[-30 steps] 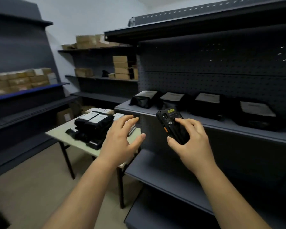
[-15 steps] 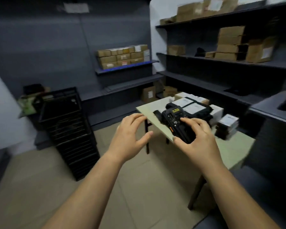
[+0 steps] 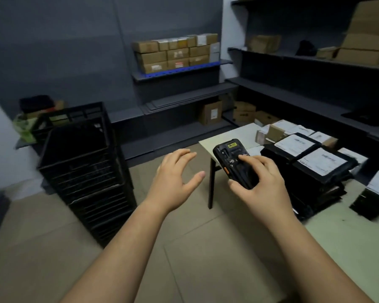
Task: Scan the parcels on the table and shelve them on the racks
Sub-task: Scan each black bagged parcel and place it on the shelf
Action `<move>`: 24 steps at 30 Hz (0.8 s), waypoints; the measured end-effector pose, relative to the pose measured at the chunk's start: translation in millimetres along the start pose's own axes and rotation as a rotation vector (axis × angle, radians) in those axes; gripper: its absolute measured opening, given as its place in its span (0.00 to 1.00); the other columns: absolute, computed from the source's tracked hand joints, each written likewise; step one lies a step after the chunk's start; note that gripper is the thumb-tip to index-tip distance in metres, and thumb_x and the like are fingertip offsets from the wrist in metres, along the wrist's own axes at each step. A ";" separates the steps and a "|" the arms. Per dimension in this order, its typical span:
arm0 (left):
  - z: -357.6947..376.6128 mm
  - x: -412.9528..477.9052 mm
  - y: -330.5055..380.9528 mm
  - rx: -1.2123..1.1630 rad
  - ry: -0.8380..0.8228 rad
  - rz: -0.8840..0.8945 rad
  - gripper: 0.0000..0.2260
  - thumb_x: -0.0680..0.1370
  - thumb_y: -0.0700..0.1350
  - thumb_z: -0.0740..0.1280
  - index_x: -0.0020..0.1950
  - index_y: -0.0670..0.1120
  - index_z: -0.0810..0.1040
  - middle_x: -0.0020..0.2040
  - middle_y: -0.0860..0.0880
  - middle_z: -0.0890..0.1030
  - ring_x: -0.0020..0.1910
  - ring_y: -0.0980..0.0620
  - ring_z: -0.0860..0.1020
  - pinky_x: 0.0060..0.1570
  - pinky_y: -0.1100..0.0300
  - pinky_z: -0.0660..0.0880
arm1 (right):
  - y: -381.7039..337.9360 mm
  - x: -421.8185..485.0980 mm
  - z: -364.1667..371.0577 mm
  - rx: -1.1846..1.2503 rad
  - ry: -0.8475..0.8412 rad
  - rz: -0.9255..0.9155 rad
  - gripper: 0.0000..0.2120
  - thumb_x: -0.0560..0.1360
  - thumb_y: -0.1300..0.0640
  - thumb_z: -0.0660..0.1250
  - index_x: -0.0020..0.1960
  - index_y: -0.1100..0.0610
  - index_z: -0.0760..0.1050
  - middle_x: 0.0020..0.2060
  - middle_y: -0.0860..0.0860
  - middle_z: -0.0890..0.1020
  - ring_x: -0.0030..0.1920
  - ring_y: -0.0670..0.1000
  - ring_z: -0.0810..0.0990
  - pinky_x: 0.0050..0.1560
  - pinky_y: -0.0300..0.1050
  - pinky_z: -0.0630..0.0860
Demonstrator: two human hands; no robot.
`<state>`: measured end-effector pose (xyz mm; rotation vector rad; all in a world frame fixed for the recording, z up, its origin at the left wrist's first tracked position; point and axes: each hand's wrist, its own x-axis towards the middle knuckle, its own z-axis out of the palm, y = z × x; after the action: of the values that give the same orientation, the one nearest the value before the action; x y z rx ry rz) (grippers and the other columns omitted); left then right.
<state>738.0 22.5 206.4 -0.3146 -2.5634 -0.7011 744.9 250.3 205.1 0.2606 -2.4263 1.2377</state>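
My right hand (image 3: 262, 184) grips a black handheld scanner (image 3: 232, 160) with a yellow label and an orange side button, held above the near left corner of the pale table (image 3: 234, 134). My left hand (image 3: 174, 180) hovers open to the left of the scanner, fingers spread, holding nothing. On the table lies a stack of black parcels with white labels (image 3: 309, 162), just right of the scanner. Several small cardboard and white boxes (image 3: 278, 132) sit behind the stack. One more black parcel (image 3: 374, 195) lies at the right edge.
A tall stack of black plastic crates (image 3: 81, 167) stands on the floor to the left. Dark racks (image 3: 304, 92) line the back and right walls, and cardboard boxes (image 3: 175, 53) fill a blue-edged shelf. More boxes (image 3: 211, 112) sit low behind the table. Beige tiled floor lies below my arms.
My view has swung left, from the rack with shelved black parcels to the table and crates. The right hand keeps the scanner; the left hand stays open beside it.
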 end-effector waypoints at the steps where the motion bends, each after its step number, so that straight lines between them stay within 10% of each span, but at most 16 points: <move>1: 12.6 23.6 -7.7 -0.028 -0.026 0.024 0.27 0.76 0.64 0.60 0.70 0.51 0.72 0.68 0.56 0.71 0.69 0.57 0.65 0.70 0.56 0.63 | 7.2 15.5 3.1 -0.023 0.032 0.037 0.28 0.66 0.49 0.76 0.65 0.43 0.76 0.61 0.43 0.71 0.60 0.43 0.72 0.58 0.39 0.67; 15: 245.8 256.4 -11.5 -0.249 -0.402 0.327 0.22 0.78 0.58 0.65 0.69 0.50 0.74 0.67 0.55 0.72 0.68 0.54 0.66 0.68 0.56 0.64 | 157.6 135.0 -29.3 -0.312 0.365 0.511 0.28 0.67 0.44 0.73 0.66 0.39 0.72 0.61 0.41 0.69 0.55 0.44 0.74 0.56 0.43 0.74; 24: 385.0 336.8 -49.9 -0.116 -0.648 0.186 0.19 0.79 0.55 0.65 0.69 0.50 0.74 0.68 0.53 0.74 0.68 0.49 0.69 0.67 0.49 0.67 | 235.9 206.3 -36.3 -0.352 0.375 0.640 0.28 0.67 0.45 0.73 0.66 0.37 0.72 0.61 0.40 0.70 0.55 0.42 0.74 0.52 0.42 0.73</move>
<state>286.3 215.8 55.8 -0.9392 -3.0317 -0.7713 488.3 422.1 140.8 -0.8287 -2.3901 0.9320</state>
